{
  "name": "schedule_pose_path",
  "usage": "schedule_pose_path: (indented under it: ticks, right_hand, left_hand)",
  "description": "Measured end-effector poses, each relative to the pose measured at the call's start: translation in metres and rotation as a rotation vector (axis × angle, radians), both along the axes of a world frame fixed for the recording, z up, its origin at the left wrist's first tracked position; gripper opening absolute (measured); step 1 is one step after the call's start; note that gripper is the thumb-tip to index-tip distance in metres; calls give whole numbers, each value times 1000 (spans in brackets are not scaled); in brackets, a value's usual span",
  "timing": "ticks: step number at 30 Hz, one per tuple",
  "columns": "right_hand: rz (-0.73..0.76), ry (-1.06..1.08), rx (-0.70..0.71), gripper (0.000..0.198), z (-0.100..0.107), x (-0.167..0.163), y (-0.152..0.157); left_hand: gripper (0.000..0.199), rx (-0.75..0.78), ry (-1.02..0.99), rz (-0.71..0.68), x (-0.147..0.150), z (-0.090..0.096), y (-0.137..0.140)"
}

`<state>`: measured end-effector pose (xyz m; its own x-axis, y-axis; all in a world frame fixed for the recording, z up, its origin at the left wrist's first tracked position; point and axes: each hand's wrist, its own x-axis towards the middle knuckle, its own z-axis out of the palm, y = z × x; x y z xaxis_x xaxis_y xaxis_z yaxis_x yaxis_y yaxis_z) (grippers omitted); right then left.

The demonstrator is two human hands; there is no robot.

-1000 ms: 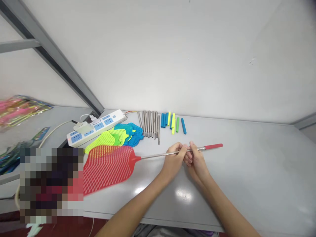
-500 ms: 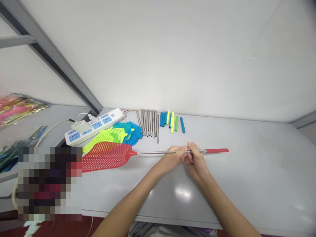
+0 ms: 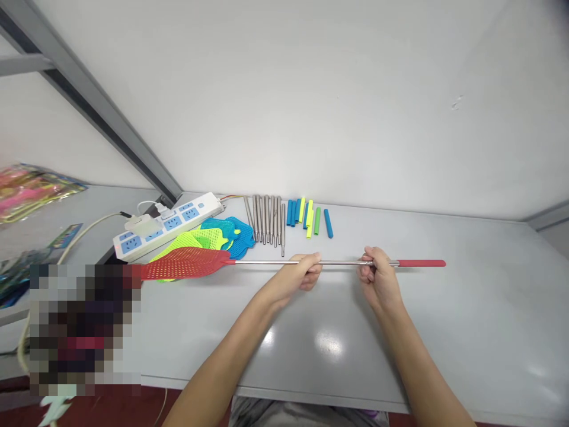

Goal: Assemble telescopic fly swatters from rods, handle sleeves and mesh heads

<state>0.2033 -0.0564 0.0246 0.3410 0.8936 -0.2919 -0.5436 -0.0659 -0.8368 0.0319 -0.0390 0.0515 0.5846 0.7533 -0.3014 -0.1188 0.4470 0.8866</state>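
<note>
A red fly swatter [image 3: 191, 264] with a perforated head, a thin metal telescopic rod and a red grip lies level across the view, above the table. My left hand [image 3: 300, 274] is closed round the middle of the rod. Farther right, my right hand [image 3: 377, 274] grips the thicker rod part just left of the red grip. A stretch of bare rod shows between the two hands. Behind the swatter are loose yellow-green and blue swatter heads [image 3: 242, 238], a row of metal rods [image 3: 267, 219], and short blue, yellow and green grip tubes [image 3: 328, 223].
A white power strip [image 3: 173, 224] with plugs and cables stands at the back left. Plastic-wrapped colourful packs [image 3: 38, 193] lie at the far left, and a pixelated patch covers the lower left. A wall rises behind the grey table [image 3: 471, 320].
My hands, earlier together, are now apart: the right has moved right with the red grip, the left slightly left. More rod shows and the swatter looks longer.
</note>
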Motion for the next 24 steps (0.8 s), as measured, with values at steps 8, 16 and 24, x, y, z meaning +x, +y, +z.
schedule_pose_path:
  ticks: [8,16,24]
  right_hand:
    - [-31,5,-10,22,0,9,3]
    - [-86,16,-5,20,3,20,7]
    - [-144,45,-30,20,4,25,6]
  left_hand:
    - [36,1,8,-18,-7,1,5]
    - [37,-7,28,-21,-16,5,8]
    - [37,-20,43,-19,-15,5,7]
